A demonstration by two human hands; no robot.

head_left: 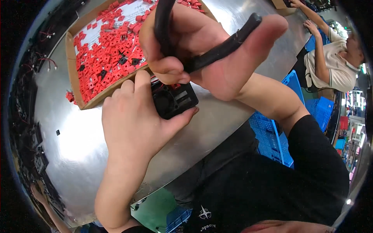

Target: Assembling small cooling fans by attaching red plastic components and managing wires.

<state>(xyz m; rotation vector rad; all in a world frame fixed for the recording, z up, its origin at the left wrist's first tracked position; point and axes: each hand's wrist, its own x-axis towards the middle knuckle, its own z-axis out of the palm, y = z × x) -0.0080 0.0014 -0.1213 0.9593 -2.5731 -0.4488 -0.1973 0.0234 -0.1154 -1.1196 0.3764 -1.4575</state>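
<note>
My left hand is closed around a small black plastic housing with a round fan in its face, and it rests on the metal table. A bit of red shows at the housing's upper edge. Over it, my right hand grips a pair of pliers with curved black handles. The handles are spread apart, one under the curled fingers and the other along the thumb. The jaws are hidden behind the hand, so I cannot tell whether they touch the housing.
Just beyond my hands is a shallow cardboard tray of small red parts, with several black ones among them. Black units with wires line the far left. Blue plastic crates stand right of the table. Another person works at the upper right.
</note>
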